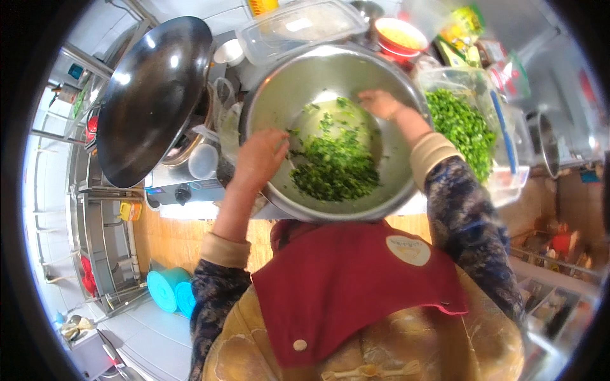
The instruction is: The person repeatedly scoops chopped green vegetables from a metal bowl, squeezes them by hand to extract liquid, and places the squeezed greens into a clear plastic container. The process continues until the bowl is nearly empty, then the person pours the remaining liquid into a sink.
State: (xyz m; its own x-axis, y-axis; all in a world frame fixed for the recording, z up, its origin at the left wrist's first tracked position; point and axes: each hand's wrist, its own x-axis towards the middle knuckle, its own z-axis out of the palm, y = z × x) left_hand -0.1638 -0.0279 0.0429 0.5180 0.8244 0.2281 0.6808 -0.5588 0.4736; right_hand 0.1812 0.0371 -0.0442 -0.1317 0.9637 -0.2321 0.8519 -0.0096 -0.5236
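Note:
A large steel bowl (273,95) stands in front of me, with chopped leafy greens (337,168) heaped in its near part and scattered bits farther up. My left hand (264,155) is at the bowl's left side, fingers loosely curled and slightly apart, pointing in over the greens. Inside the far right of the bowl, my right hand (381,103) is held above the bottom with its fingers reaching left. Neither hand shows anything held, and both are apart from the main heap. To the right, a clear plastic bin (438,79) holds more chopped greens (460,130).
A big dark wok (155,101) stands tilted at the left above a stove (190,190). Behind the bowl lie a clear lidded container (302,28), a small white bowl (230,52) and a red-and-white bowl (401,37). Turquoise buckets (168,289) stand on the floor, lower left.

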